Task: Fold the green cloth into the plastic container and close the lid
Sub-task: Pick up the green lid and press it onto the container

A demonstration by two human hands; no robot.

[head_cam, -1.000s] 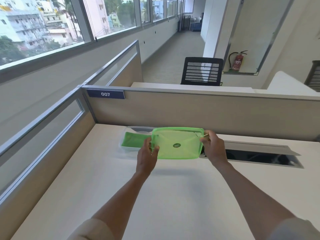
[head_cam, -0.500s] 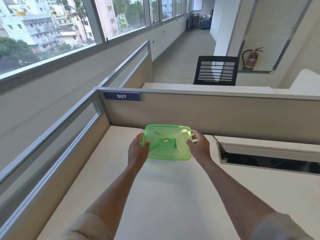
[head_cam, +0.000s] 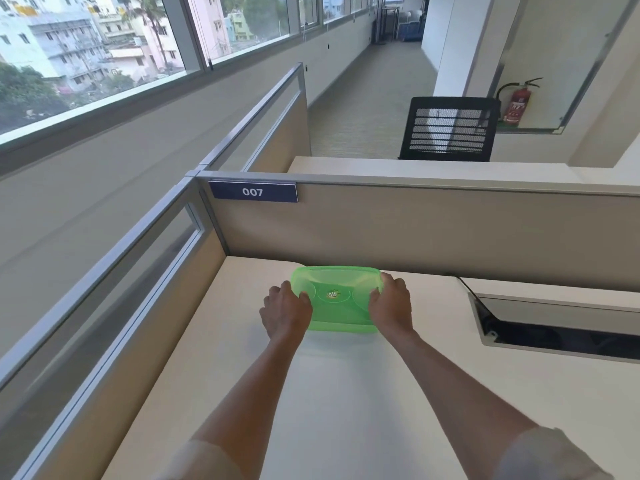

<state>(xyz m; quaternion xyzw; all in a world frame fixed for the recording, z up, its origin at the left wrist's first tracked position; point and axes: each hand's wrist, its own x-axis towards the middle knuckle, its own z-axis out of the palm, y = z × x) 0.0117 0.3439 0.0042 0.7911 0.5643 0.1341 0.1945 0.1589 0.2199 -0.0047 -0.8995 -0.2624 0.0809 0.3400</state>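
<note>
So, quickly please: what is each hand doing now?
Left hand: closed on the left edge of the lid.
Right hand: closed on its right edge.

A pale desk [head_cam: 346,410] carries a green-lidded container [head_cam: 341,303] near its back edge

Lid [head_cam: 341,306]: translucent green, small round logo at centre. Table [head_cam: 346,393]: cream white. Partition [head_cam: 433,230]: beige, grey metal trim. Number plate [head_cam: 253,191], 11 o'clock of lid: navy, white "007". Chair [head_cam: 450,133]: black mesh. Fire extinguisher [head_cam: 517,103]: red.
</note>
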